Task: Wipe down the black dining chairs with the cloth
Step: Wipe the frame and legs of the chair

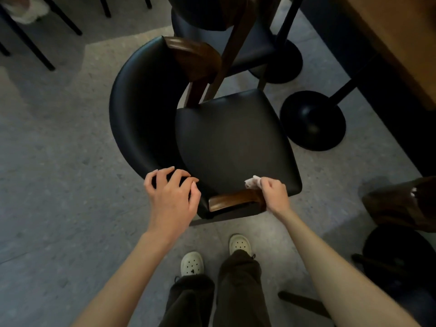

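Observation:
A black dining chair (231,138) with a curved padded backrest (136,109) and brown wooden arm ends stands in front of me on the grey floor. My left hand (172,194) rests with curled fingers on the near end of the backrest. My right hand (274,194) grips a small crumpled white cloth (252,181) at the near edge of the seat, right beside the near wooden arm end (236,200). Most of the cloth is hidden inside my fist.
Two black round table bases (312,121) stand right of the chair, under a wooden table (401,43). Another dark chair (212,17) sits behind, and one more (401,256) at the right edge. Chair legs (42,38) show at top left. My feet (192,263) are just below the chair.

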